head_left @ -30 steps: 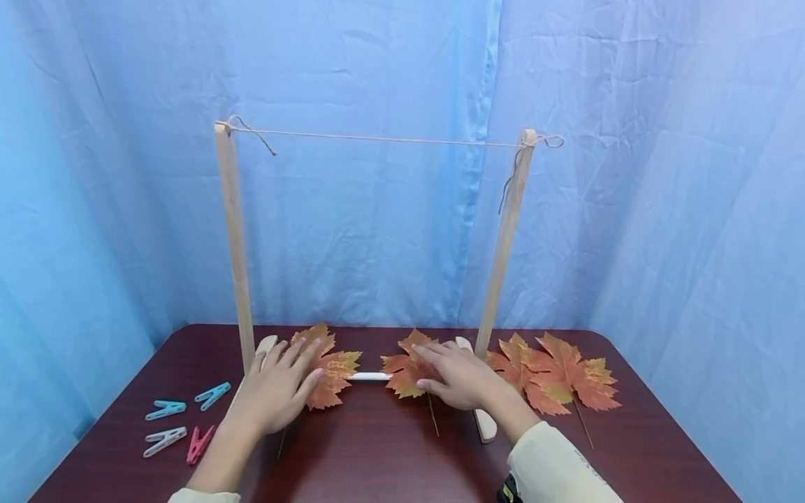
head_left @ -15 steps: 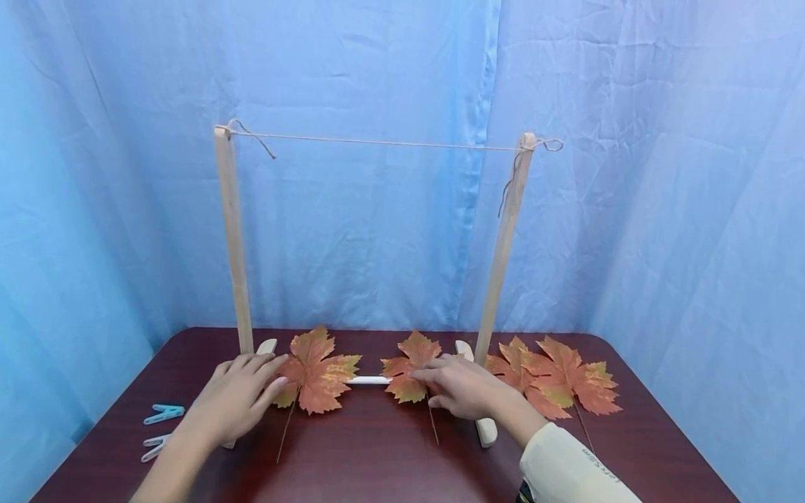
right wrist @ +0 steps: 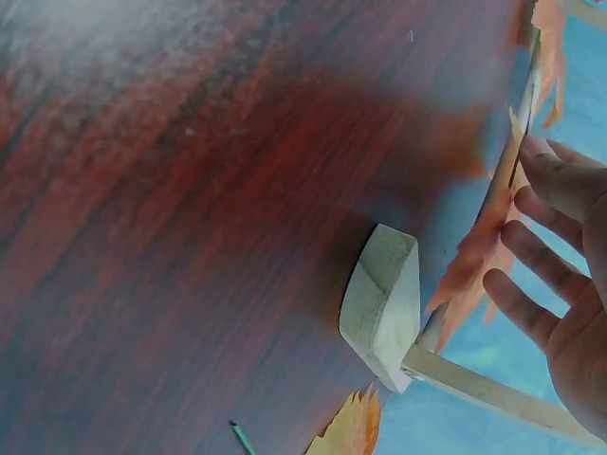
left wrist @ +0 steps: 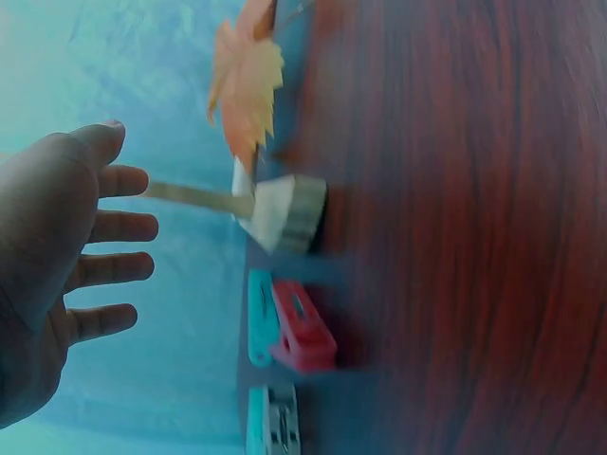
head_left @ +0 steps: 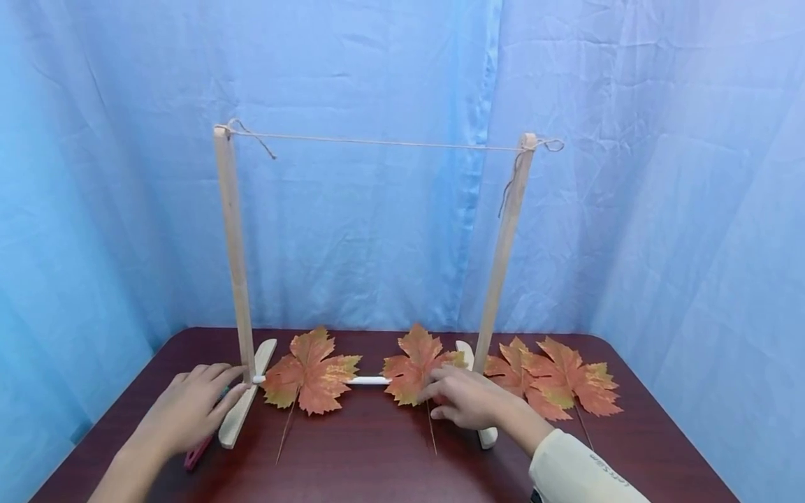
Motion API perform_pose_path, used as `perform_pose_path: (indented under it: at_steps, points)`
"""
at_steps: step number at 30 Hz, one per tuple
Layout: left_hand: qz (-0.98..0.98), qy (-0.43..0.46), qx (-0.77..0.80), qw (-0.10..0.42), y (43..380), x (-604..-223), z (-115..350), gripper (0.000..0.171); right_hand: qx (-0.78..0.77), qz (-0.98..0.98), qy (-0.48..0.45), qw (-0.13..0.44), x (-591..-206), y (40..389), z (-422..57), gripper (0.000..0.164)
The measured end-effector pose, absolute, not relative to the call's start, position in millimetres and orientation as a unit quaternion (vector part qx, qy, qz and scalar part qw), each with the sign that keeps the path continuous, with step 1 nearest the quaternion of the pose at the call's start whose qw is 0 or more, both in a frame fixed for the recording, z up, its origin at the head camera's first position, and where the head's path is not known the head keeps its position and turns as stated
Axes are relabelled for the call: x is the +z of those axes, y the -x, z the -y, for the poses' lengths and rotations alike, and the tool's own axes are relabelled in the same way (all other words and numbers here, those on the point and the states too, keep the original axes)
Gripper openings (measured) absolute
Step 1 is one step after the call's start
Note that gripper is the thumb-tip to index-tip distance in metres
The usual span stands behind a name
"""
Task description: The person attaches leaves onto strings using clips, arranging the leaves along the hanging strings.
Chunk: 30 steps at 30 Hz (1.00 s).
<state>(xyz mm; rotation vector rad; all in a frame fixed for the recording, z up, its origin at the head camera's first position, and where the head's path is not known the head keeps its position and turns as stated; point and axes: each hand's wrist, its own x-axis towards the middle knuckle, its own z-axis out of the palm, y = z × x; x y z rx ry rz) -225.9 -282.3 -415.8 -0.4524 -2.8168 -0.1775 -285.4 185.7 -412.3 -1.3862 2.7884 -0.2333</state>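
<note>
Holding nothing, the left hand (head_left: 189,405) is spread loosely above the left side of a dark red wooden table (head_left: 352,461). Close by it, a red plastic clip (left wrist: 303,332), a bright blue plastic clip (left wrist: 260,318) and a grey plastic clip (left wrist: 283,422) can be seen. The right hand (head_left: 468,397) is bent over a jagged orange and yellow leaf (head_left: 409,363) with a thin brown stem (head_left: 432,426); it cannot be told if the stem is pinched or just touched. This leaf is set across a white rod (head_left: 367,381), near the right wooden post (head_left: 503,258). Another jagged orange leaf (head_left: 311,367) is laid by the left wooden post (head_left: 234,258). Farther right, two more orange leaves (head_left: 572,374) are laid partly on top of each other. Up high, a thin tan string (head_left: 377,142) is tied from post to post, with a light blue curtain (head_left: 377,63) hung behind.

The left post could be bumped and the string shaken if the left fingers, so near its foot, were swept inward. The leaf could be torn or bent if its stem were pulled too hard.

Half a second ago, the left leaf was partly covered by the left hand; now it is uncovered, and the hand has been moved left. The right leaf has been shifted a little.
</note>
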Motion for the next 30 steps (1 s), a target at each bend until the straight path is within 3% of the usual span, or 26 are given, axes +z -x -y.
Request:
perform_pose_path:
  at_steps: [6,14,30]
  points:
    - [0.980,0.146,-0.065,0.119,233.2,-422.1,304.2,0.043,-0.075,-0.880,0.468,0.000,-413.4,284.5,-183.2,0.017]
    - [0.985,0.132,-0.066,0.092,243.2,-434.4,326.6,0.047,-0.058,-0.865,0.498,-0.007,-416.2,287.1,-180.1,0.019]
    - [0.988,0.115,-0.078,0.071,251.7,-452.2,344.3,0.054,-0.042,-0.879,0.475,0.024,-421.9,286.9,-171.9,0.015]
